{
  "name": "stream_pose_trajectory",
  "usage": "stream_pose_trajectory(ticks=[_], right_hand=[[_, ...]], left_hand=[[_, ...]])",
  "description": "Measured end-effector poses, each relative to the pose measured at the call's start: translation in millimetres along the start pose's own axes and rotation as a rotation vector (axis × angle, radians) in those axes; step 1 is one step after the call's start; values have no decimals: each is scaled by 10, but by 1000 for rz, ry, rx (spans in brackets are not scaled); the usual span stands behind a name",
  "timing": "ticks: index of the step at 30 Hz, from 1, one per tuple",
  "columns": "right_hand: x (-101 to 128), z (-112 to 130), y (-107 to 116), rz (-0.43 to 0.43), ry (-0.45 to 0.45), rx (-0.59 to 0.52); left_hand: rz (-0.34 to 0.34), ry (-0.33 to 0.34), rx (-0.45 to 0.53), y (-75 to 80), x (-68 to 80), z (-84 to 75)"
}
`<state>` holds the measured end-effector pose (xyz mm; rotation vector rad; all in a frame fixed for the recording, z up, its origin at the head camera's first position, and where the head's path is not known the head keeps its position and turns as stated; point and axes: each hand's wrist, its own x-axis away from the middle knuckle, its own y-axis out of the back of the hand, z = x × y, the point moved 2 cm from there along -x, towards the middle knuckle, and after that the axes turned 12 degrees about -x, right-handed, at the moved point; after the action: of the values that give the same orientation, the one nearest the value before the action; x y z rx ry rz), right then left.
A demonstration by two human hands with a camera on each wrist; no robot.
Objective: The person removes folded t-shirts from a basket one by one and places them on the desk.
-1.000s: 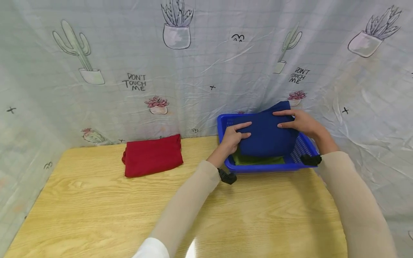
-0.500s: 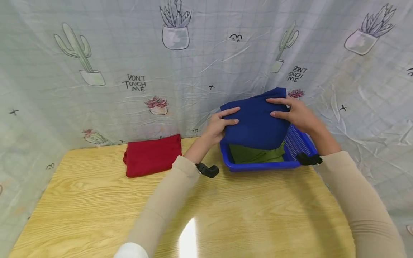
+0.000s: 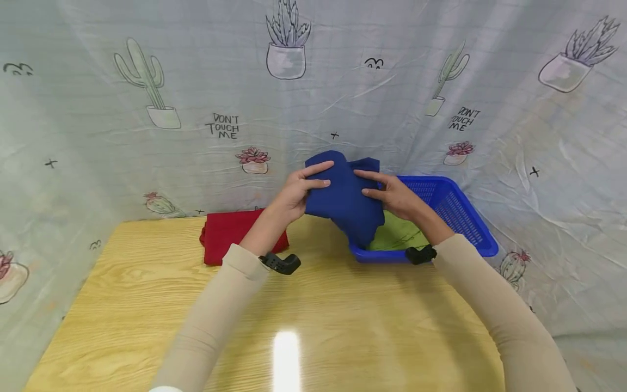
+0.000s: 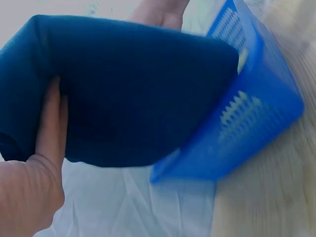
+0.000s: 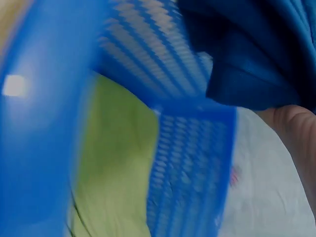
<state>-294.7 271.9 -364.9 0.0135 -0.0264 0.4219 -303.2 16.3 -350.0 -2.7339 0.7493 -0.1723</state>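
I see the folded dark blue cloth (image 3: 345, 196) lifted in the air, above the left rim of the blue basket (image 3: 455, 209). Its lower corner hangs down toward this basket, slightly bunched in the middle.

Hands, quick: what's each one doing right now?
Left hand: grips the blue cloth.
Right hand: grips the same blue cloth.

a light wooden bench (image 3: 343, 326) with a pale grain carries two things. a folded red cloth (image 3: 230, 242) lies flat near its far edge on the left, and a blue plastic basket (image 3: 455, 215) with perforated walls stands at the far right corner, well apart from the cloth, with a green cloth (image 3: 397, 237) lying inside it.
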Motion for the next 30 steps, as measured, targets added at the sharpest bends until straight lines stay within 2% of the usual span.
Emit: stream_pose_trajectory(ticks=[4, 8, 14, 17, 20, 22, 30], right_hand=[[-108, -168, -169, 74, -64, 173], [-147, -214, -293, 69, -87, 349], [-192, -139, -579, 26, 32, 877], [-174, -72, -705, -23, 63, 1030], [-129, 4, -781, -65, 52, 1079], [-103, 50, -812, -78, 61, 1066], [-64, 162, -926, -59, 166, 882]], left_hand=[[-5, 63, -18, 216, 113, 82], [-20, 89, -62, 400, 203, 168], [-47, 116, -158, 596, 311, 270], [-49, 106, -205, 633, 353, 292], [-54, 100, -251, 661, 409, 301], [-63, 93, -271, 696, 460, 297], [-98, 49, -298, 941, 747, 253]])
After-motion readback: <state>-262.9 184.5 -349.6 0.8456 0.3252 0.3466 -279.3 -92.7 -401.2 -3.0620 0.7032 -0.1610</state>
